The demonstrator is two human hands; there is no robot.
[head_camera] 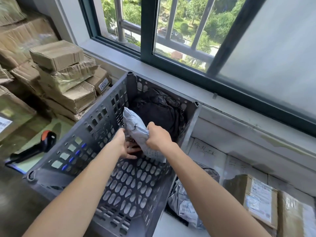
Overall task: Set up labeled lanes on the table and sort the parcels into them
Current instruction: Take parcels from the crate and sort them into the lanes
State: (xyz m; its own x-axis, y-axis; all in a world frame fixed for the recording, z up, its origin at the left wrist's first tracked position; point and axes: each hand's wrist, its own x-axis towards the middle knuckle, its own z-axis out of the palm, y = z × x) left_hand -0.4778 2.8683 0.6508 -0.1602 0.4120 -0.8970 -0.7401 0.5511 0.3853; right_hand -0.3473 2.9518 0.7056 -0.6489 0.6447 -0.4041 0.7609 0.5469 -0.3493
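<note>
Both bare forearms reach forward from the bottom edge, over the near wall of a grey perforated crate (75,134) and down into it. To the right of the crate, on the desk (171,224), lie a grey mailer bag (184,204) and two taped cardboard parcels (259,204) with printed labels; beyond them are white paper sheets (205,151) with handwriting, too faint to read.

Inside the crate, the right hand (158,138) is turned knuckles up, its fingers curled tight round the middle of a grey parcel (135,125), a soft mailer that slants up and to the left, clear of the crate floor. The left hand (124,146) sits lower and just beside it, relaxed and wide, fingers stretched straight toward the parcel's lower end, thumb up against its left edge. Behind the parcel a crumpled black bag (159,110) fills the far corner of the crate.

Left of the crate lies a black barcode scanner (46,141) with an orange cap. Farther back are stacked cardboard boxes (65,74), then the barred window (171,31).
</note>
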